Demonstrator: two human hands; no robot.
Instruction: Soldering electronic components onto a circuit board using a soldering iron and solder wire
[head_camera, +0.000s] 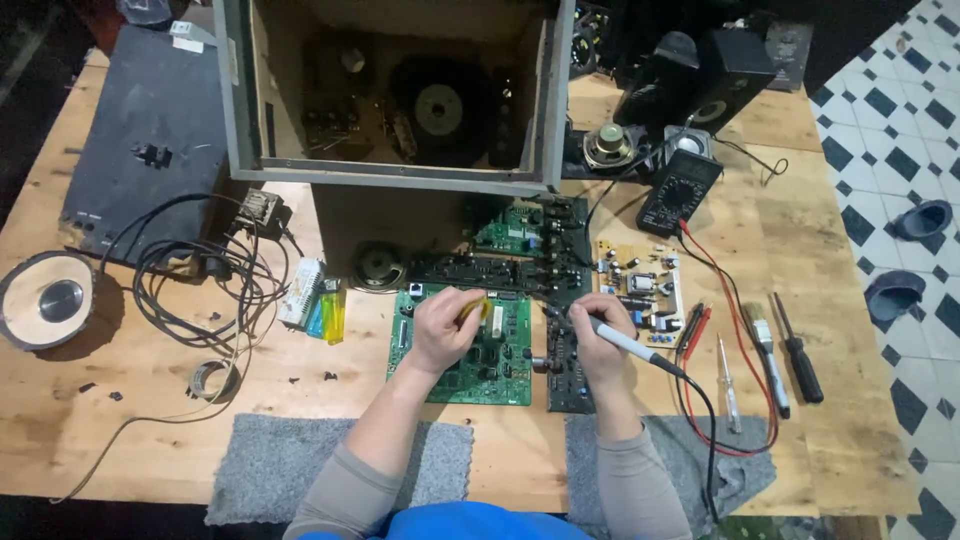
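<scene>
Left hand rests on the green board, fingers curled shut on a small yellow piece whose kind cannot be made out. Right hand grips a soldering iron like a pen, fingers closed round its grey handle; the tip end is hidden behind the hand, and the black cord runs back toward the person over the table edge. The green board lies flat on the wooden table, centre front, touching a dark board on its right; the right hand sits over that dark one. More boards lie just behind: a green one and a tan one with many parts. A multimeter lies behind the tan board, its red lead looping to the right of the hands. Right of that: a brush and 2 screwdrivers, side by side. An open wooden cabinet stands at the back, a driver visible inside. Left of the green board: 2 lighters, a white block, tangled black cable, a round speaker. 2 grey pads lie at the near edge, under the forearms.
</scene>
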